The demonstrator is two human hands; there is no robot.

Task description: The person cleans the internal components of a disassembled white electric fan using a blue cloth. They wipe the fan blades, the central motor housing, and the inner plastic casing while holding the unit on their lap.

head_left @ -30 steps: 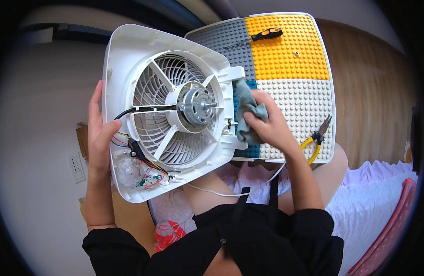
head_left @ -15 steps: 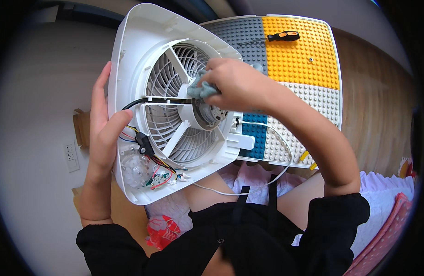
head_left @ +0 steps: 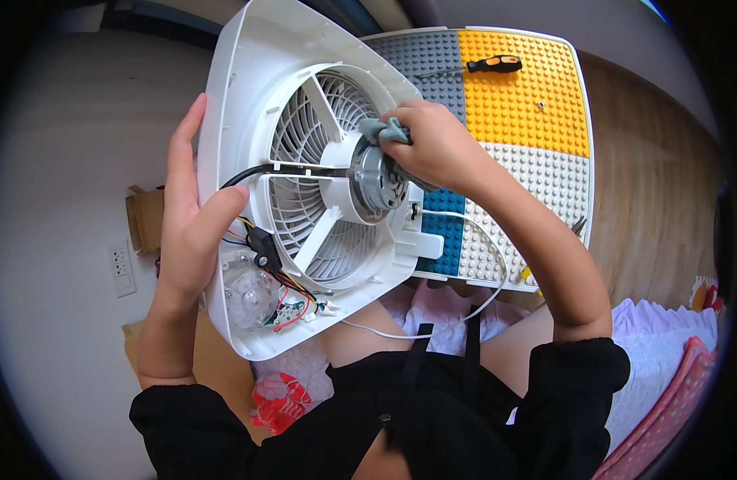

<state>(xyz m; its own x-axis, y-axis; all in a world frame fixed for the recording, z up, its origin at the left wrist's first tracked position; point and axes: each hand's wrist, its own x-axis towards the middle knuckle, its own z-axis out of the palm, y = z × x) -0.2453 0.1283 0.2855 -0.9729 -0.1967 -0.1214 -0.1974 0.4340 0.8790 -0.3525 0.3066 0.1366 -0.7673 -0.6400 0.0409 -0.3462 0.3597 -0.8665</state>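
A white fan housing (head_left: 248,104) is held up tilted before me, its inner side facing me. My left hand (head_left: 188,212) grips its left edge, thumb over the rim and fingers behind. My right hand (head_left: 436,144) is closed on a grey-green cloth (head_left: 384,132), which touches the upper edge of the silver motor (head_left: 376,182) at the centre. A black cable (head_left: 248,174) runs from the motor along a spoke to the left. Lower down are a clear round plastic part (head_left: 250,296), coloured wires and a small green circuit board (head_left: 292,310).
Behind the housing stands a table with a studded top (head_left: 528,88) in grey, yellow, blue and white. On it lie a black-and-orange screwdriver (head_left: 496,64), a small metal piece (head_left: 542,106) and yellow-handled pliers (head_left: 578,226), partly behind my arm. A white cord (head_left: 496,248) loops down across my lap.
The housing has shifted slightly right and tilted, with my left hand moving along. My right hand has carried the cloth up and right on the motor, uncovering more of it.
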